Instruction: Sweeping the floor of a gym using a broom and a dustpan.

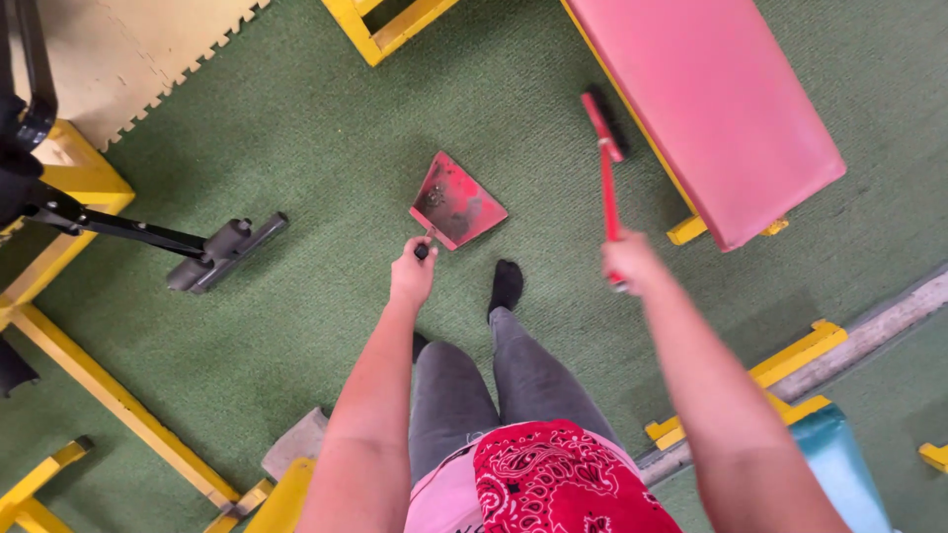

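Far left of both grips, a black vacuum head on a dark wand rests flat on the green carpet floor, well apart from the left hand, between yellow frame bars.

The left hand forms a closed grip around the short black handle of the red dustpan. The pan extends forward and slightly right of the grip, and its wide open edge faces away from the person. It sits low against the carpet, judged to be so that the lip meets the floor; whether the lip touches cannot be told. Dust marks show on the pan's inner face.

Just right of this grip, a foot in a black sock stands on the carpet, near the pan's rear corner.

The right hand forms a closed grip at the near end of the red broom. The shaft runs forward from the grip, and the dark bristle head lies at the far end, beside the edge of the pink padded bench. The bristle head is right of the dustpan and apart from it, with bare carpet between. The long reach is judged to let the bristles work ahead of the pan.
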